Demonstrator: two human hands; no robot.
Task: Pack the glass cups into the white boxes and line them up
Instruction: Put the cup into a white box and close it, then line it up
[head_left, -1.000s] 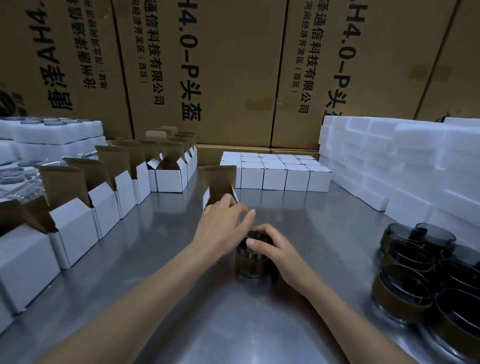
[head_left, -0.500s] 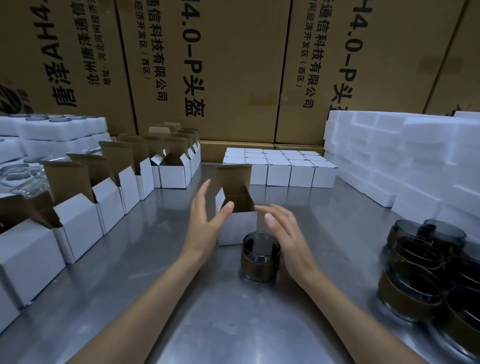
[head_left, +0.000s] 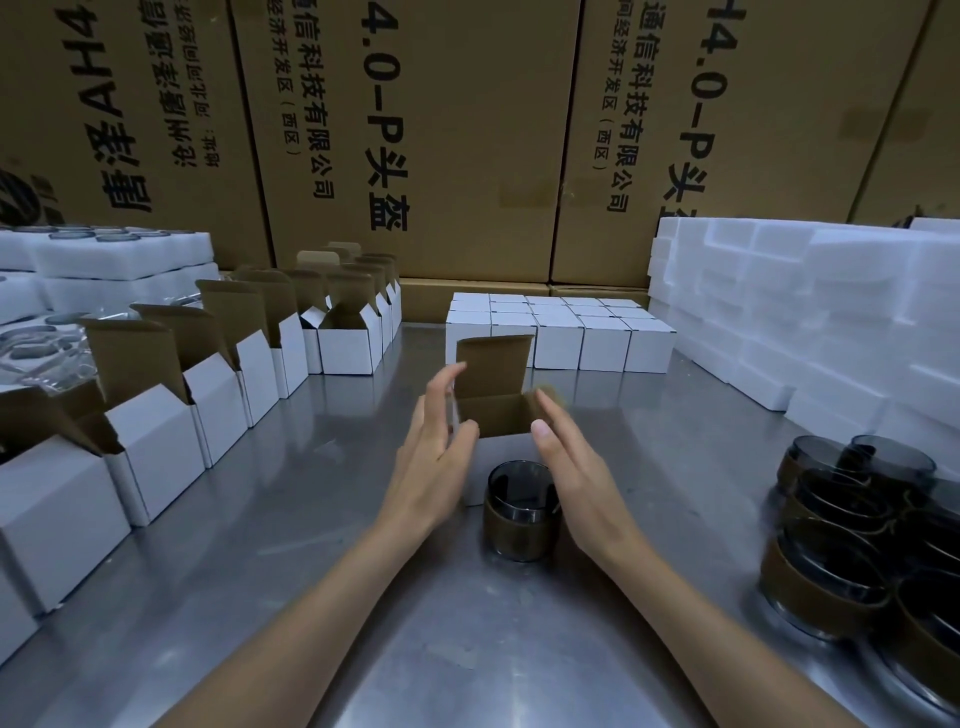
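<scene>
While both hands hover over the steel, fingers straight and loosely spread, neither grips anything. Left hand (head_left: 434, 457) sits at the left wall of the small white cardboard box with a brown inside (head_left: 496, 410); right hand (head_left: 574, 470) at its right flap. Whether the fingertips actually touch the card cannot be told; the left fingers are motion-blurred.

Box stands upright, top open, rear lid flap raised. Its interior shows only brown card. Lower front hidden behind the hands and the cup.

Smoky grey glass cup with a brown paper band (head_left: 521, 512) stands upright on the brushed steel table (head_left: 467, 649), just in front of the box, between the two wrists, outside the box.

Further out:
- Left: row of open white boxes (head_left: 218, 384), lids up; contents not visible from this angle.
- Back centre: block of closed white boxes (head_left: 558, 327), lined up in rows, touching.
- Right edge: cluster of banded grey glass cups (head_left: 852, 535), packed close, partly cut off by the frame.
- Right rear: stacked white foam blocks (head_left: 810, 312).
- Far left: white foam trays (head_left: 119, 254) holding round dark-rimmed items, too small to identify.
- Behind all: large brown printed cartons (head_left: 441, 130).
</scene>
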